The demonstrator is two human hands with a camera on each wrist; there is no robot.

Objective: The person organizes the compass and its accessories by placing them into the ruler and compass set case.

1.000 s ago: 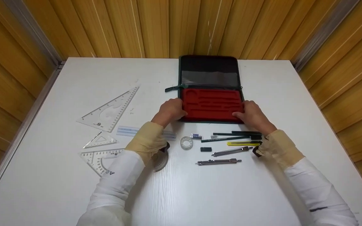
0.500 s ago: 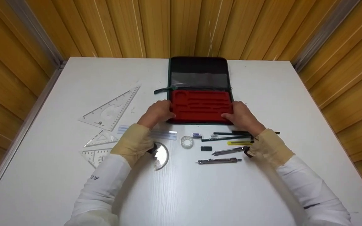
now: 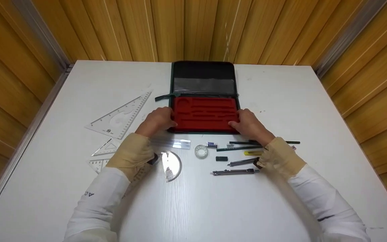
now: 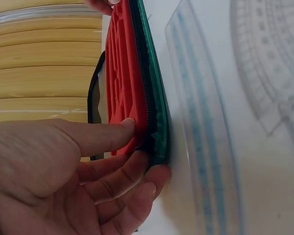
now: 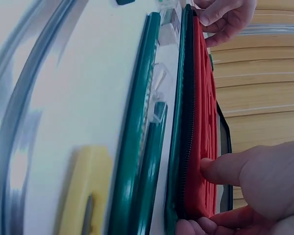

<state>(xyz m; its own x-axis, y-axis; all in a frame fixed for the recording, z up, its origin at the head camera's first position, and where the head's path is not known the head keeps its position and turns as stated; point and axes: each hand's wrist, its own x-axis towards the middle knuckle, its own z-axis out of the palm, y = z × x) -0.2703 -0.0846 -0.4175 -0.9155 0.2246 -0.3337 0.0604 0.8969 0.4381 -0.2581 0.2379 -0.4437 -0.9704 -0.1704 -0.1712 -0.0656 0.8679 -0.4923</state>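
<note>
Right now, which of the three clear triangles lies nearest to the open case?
The triangle farthest back on the table, its tip near the strap of the case. The small triangle and the half-hidden triangle lie farther away.

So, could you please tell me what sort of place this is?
It looks like a small work booth, perhaps: a white table, yellow wood-look walls on three sides, and rulers and pencils laid out.

I see wrinkled white sleeves (image 3: 97, 198) on my feed, each running into a creased tan cuff (image 3: 129, 153). Dark lettering (image 3: 88, 194) marks the left sleeve (too small for me to read), a dark streak (image 3: 326, 218) the right. Black pieces (image 3: 153, 159) show at both wrists; the left hand (image 3: 158, 120) and right hand (image 3: 248, 123) are bare.
</note>
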